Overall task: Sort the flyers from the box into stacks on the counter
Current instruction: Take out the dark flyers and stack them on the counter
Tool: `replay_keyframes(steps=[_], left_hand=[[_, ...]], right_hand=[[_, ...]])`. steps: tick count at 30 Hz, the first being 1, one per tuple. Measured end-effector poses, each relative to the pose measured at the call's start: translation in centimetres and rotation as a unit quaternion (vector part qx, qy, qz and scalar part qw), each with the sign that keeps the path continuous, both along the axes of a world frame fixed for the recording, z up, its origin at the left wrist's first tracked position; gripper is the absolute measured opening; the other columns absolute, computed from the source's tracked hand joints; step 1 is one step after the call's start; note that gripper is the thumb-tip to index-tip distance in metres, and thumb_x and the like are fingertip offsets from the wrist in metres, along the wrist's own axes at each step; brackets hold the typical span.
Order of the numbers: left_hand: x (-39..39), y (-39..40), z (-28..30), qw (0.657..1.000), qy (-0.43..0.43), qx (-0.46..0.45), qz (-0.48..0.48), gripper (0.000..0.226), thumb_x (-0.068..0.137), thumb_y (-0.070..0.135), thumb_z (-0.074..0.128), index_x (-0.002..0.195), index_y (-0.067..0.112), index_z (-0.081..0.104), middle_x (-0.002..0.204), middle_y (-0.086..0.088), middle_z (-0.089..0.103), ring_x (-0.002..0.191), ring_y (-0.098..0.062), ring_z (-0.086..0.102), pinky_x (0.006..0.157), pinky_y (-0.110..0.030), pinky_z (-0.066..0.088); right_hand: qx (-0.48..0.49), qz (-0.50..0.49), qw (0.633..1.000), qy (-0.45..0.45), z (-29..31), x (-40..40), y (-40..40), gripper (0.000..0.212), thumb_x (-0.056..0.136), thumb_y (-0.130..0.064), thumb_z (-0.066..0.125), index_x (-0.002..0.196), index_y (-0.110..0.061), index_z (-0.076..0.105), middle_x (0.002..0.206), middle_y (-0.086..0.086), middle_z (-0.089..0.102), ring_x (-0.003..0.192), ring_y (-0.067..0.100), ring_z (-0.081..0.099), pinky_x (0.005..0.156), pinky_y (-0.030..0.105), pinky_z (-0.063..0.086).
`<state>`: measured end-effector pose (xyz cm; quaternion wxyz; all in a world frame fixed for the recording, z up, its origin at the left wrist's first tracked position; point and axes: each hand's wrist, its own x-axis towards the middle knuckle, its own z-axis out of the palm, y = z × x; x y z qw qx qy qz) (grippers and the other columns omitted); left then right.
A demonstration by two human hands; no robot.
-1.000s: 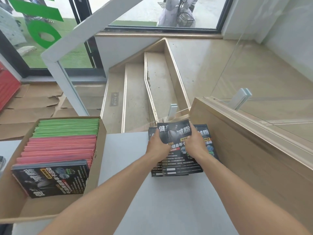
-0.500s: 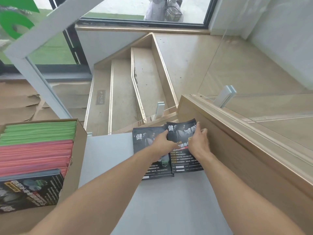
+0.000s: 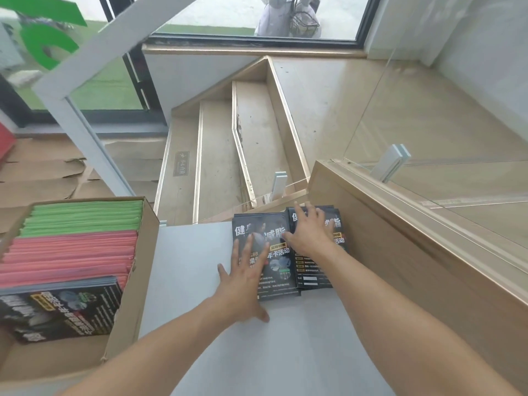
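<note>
Pressing down with straight, spread fingers, the left hand lies flat on the near-left part of a black flyer stack, its palm partly on the bare grey counter. The right hand lies equally flat, fingers apart, on a second black stack just to the right; neither hand grips anything. Both stacks sit side by side, touching or nearly so, at the counter's far right corner, tight against the wooden ledge. That spot probably keeps them squared against an edge and leaves the rest of the counter free for other colours. The flat palms look meant to settle and align the sheets rather than lift them.

At the counter's left edge the cardboard box holds what remains to be sorted: green flyers at its far end, pink flyers in the middle and more black flyers lying nearest. Judging by this, only the black kind has reached the counter.
</note>
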<state>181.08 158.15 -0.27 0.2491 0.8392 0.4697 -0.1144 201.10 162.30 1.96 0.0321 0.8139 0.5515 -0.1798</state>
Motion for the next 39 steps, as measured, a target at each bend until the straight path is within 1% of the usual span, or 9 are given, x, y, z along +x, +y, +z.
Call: replay_keyframes(steps=[7,11,17,21,24,28,30,33,39], left_hand=[[-0.4,-0.4,-1.4,0.997,-0.080,0.019,0.005,0.120,0.081,0.030,0.077,0.159,0.037,-0.013,0.162,0.005,-0.034,0.151,-0.023,-0.031,0.125,-0.050,0.017],[-0.2,-0.1,-1.5,0.995,-0.099,0.016,0.015,0.106,0.084,0.020,0.073,0.160,0.035,0.001,0.167,0.007,-0.021,0.153,-0.020,-0.025,0.123,-0.049,0.024],[-0.1,-0.1,-2.3,0.996,-0.086,0.022,0.010,0.097,0.088,0.020,0.071,0.161,0.030,0.007,0.169,0.003,-0.008,0.155,-0.021,-0.019,0.126,-0.050,0.013],[0.7,-0.6,-1.8,0.998,-0.042,0.050,0.019,0.103,0.085,0.043,0.072,0.160,0.030,0.003,0.169,0.001,-0.011,0.154,-0.025,-0.024,0.121,-0.064,-0.007],[2.8,-0.9,-1.2,0.995,-0.016,0.098,0.002,0.125,0.075,0.073,0.068,0.160,0.028,-0.012,0.167,-0.002,-0.022,0.150,-0.027,-0.032,0.116,-0.066,-0.019],[6.8,-1.9,-1.4,0.990,-0.020,0.132,-0.046,0.136,0.073,0.079,0.066,0.157,0.023,-0.025,0.163,-0.009,-0.033,0.146,-0.030,-0.039,0.116,-0.063,-0.019],[8.5,-2.3,-1.8,0.990,-0.013,0.128,-0.063,0.132,0.077,0.075,0.065,0.157,0.021,-0.025,0.163,-0.011,-0.033,0.146,-0.031,-0.038,0.116,-0.065,-0.017],[9.8,-2.5,-2.2,0.991,-0.019,0.113,-0.070,0.111,0.088,0.068,0.057,0.160,0.025,-0.016,0.165,-0.010,-0.027,0.148,-0.032,-0.036,0.115,-0.069,-0.013],[10.7,-2.0,-2.1,0.991,-0.048,0.106,-0.059,0.079,0.096,0.060,0.046,0.160,0.033,0.008,0.170,-0.010,-0.006,0.154,-0.032,-0.021,0.115,-0.070,-0.013]], right_hand=[[-0.146,-0.052,0.987,0.041,0.3,2.7,3.1,0.108,0.083,-0.074,0.057,0.161,-0.033,-0.007,0.168,0.007,-0.020,0.149,0.046,-0.025,0.114,0.078,0.005],[-0.137,-0.061,0.987,0.064,0.0,3.7,3.3,0.109,0.080,-0.073,0.062,0.161,-0.036,-0.002,0.168,0.008,-0.020,0.149,0.048,-0.022,0.116,0.074,0.008],[-0.105,-0.039,0.993,0.047,-0.1,4.1,3.9,0.096,0.077,-0.067,0.064,0.158,-0.033,0.024,0.169,0.007,-0.008,0.152,0.042,-0.003,0.116,0.068,0.020],[-0.098,-0.040,0.993,0.046,-0.3,4.0,4.0,0.095,0.076,-0.068,0.065,0.156,-0.031,0.029,0.170,0.006,-0.005,0.152,0.041,-0.003,0.115,0.070,0.020],[-0.110,-0.027,0.993,0.040,-0.3,4.3,4.2,0.098,0.078,-0.075,0.061,0.158,-0.032,0.023,0.170,0.006,-0.009,0.152,0.043,-0.015,0.114,0.077,0.005],[-0.043,0.037,0.998,0.029,0.2,4.2,4.6,0.061,0.101,-0.048,0.040,0.158,-0.033,0.026,0.171,0.000,0.004,0.155,0.033,-0.011,0.116,0.073,-0.007],[-0.053,0.028,0.998,0.030,0.2,4.3,4.7,0.054,0.102,-0.034,0.036,0.156,-0.031,0.033,0.169,-0.001,0.011,0.155,0.033,-0.008,0.115,0.074,-0.005],[-0.082,0.003,0.995,0.057,-0.2,4.6,4.5,0.048,0.104,-0.036,0.034,0.152,-0.032,0.038,0.167,0.001,0.016,0.154,0.036,-0.005,0.114,0.076,-0.001],[-0.064,-0.001,0.998,0.020,-0.7,4.8,4.4,0.047,0.103,-0.038,0.032,0.148,-0.029,0.043,0.150,0.010,0.037,0.142,0.034,0.021,0.108,0.064,0.026]])
